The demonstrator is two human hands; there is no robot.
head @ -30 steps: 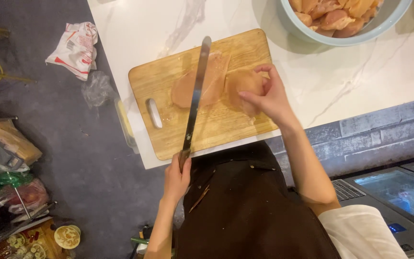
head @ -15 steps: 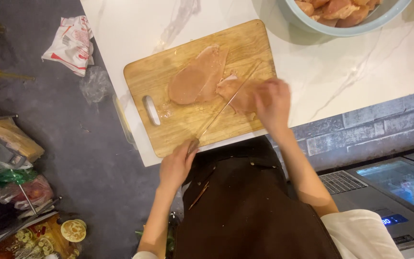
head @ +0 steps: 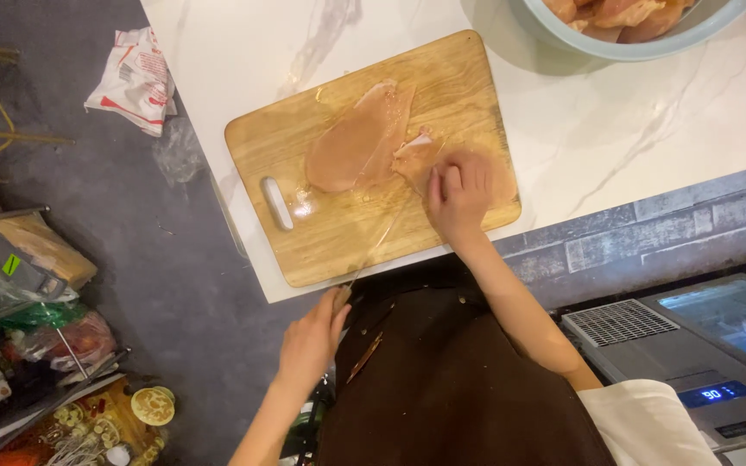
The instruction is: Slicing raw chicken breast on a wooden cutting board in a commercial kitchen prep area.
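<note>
A wooden cutting board (head: pixel 321 233) lies on the white marble counter (head: pixel 615 121). A large flat piece of raw chicken (head: pixel 351 147) rests at its middle. My right hand (head: pixel 461 192) presses flat on a smaller chicken piece (head: pixel 414 152) at the board's right side. My left hand (head: pixel 311 338) is below the counter's near edge, gripping the handle of a long knife (head: pixel 379 246). The blurred blade slants up across the board toward the piece under my right hand.
A pale blue bowl (head: pixel 649 50) of raw chicken pieces stands at the counter's far right. A crumpled white and red packet (head: pixel 131 79) and clear plastic (head: pixel 179 154) lie on the dark floor. Packaged food (head: pixel 36 328) crowds the lower left. An appliance with a lit display (head: pixel 710 380) sits lower right.
The knife swung from lying straight across the board to a low slant with my left hand drawn back. My right hand shifted down onto the smaller piece, apart from the large one.
</note>
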